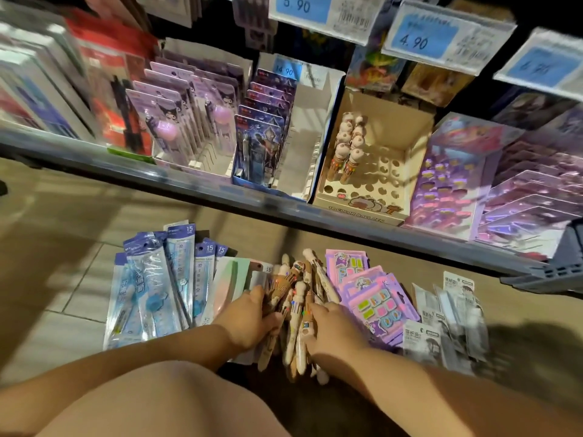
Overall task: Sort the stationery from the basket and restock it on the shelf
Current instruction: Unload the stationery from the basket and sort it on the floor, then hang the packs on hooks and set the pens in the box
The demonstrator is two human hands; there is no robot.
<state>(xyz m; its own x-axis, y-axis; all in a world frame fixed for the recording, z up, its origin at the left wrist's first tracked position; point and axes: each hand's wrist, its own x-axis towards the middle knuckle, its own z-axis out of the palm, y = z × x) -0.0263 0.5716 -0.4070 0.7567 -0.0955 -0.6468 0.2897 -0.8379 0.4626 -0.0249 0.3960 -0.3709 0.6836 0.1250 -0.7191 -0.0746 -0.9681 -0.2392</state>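
Observation:
A heap of brown and cream multicolour pens (298, 305) lies on the floor in front of the shelf. My left hand (249, 320) curls round the left side of the heap. My right hand (334, 329) closes on its right side. On the shelf stands a cardboard pen display box (407, 171) with round holes; a few matching pens (347, 146) stand at its back left. Blue ruler packs (157, 291) lie fanned to the left of the heap, pink and purple eraser cards (372, 298) to its right.
Grey-white small packets (444, 316) lie at the far right on the floor. The shelf edge (220, 197) runs across above the piles. Purple pen blister packs (176, 121) and dark blue packs (265, 134) fill boxes on the shelf. A grey basket (561, 266) sits at the right.

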